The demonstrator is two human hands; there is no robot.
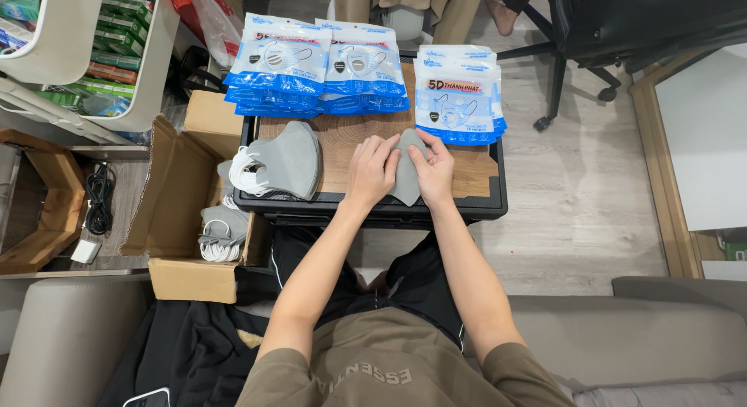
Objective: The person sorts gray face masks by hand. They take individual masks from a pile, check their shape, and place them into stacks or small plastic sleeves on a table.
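A small stack of grey face masks (407,170) lies on the small wooden table (342,138) in front of me. My left hand (372,172) presses on the stack's left side, fingers closed over it. My right hand (433,170) grips its right side. A second pile of grey masks (292,159) with white ear loops sits at the table's left edge. Blue and white packets of masks lie at the back of the table in three piles (276,61), (362,64), (457,96).
An open cardboard box (191,197) on the floor to the left holds more grey masks (222,232). A white shelf unit (148,57) with green boxes stands at far left. An office chair (622,26) stands at back right. Another person's foot (506,14) shows at the top.
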